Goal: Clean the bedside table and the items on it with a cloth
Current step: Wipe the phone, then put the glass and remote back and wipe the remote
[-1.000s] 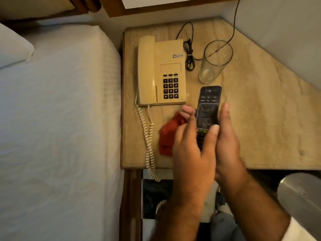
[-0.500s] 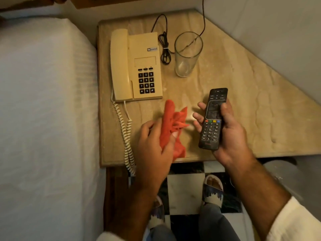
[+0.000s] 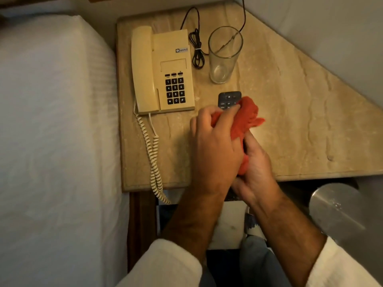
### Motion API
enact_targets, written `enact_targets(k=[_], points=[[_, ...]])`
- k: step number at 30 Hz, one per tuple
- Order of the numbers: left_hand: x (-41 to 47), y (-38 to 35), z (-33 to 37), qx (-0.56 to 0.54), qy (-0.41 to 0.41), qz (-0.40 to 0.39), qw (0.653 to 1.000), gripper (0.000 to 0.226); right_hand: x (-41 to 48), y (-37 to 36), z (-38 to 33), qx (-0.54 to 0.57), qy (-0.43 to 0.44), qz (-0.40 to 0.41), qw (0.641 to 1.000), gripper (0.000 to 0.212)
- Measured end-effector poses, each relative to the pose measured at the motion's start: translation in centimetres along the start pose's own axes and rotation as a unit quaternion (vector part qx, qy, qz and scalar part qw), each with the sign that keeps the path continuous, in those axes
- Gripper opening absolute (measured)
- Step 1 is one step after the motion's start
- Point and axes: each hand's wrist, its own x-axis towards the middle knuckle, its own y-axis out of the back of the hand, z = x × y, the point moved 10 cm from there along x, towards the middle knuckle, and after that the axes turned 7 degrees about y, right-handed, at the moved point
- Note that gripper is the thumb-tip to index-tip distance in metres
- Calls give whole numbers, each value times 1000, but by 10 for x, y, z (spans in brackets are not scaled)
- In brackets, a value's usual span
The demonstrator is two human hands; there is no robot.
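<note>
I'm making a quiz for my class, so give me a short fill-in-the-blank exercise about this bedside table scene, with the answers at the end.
1. The left hand presses a cloth coloured ____ over the remote control.
2. The remote's lower end is gripped by the ____ hand.
3. The drinking glass on the table stands upright and ____.
4. The handset rests on the ____.

Missing words: red; right; empty; telephone

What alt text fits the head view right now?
Left hand rubs a red cloth over a black remote held by the right hand, above a marble bedside table with a phone and empty glass.
</note>
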Motion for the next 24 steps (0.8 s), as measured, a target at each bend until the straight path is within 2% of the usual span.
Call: enact_targets(k=[3,6,10,13,16,19,21,24], points=[[22,0,-4,-24,32,30,999,40,-3,-10,-1,-4,18,-23,1000,40],[49,2,-15,-28,81,60,995,38,-7,-15,2,-69,38,-44,996,41],[67,1,-18,5,90,53,995,41,-9,-12,9,-80,30,-45,995,40],[36,-5,-16,-19,82,16,996,38,-5,-13,0,-40,24,-26,999,37],[-18,-2,-23,-41,93,-13,995,38,3,-15,-13,-1,19,-29,999,41],[-62,3,-35,-66,106,-48,991,37,7,-13,-20,-4,24,-40,999,42],[-73,6,-42,-65,103,-46,992,33,5,-13,-15,-28,22,-57,998,42],[-57,15,-53,-30,103,-3,994,30,-7,-15,0,-44,25,-80,995,42]])
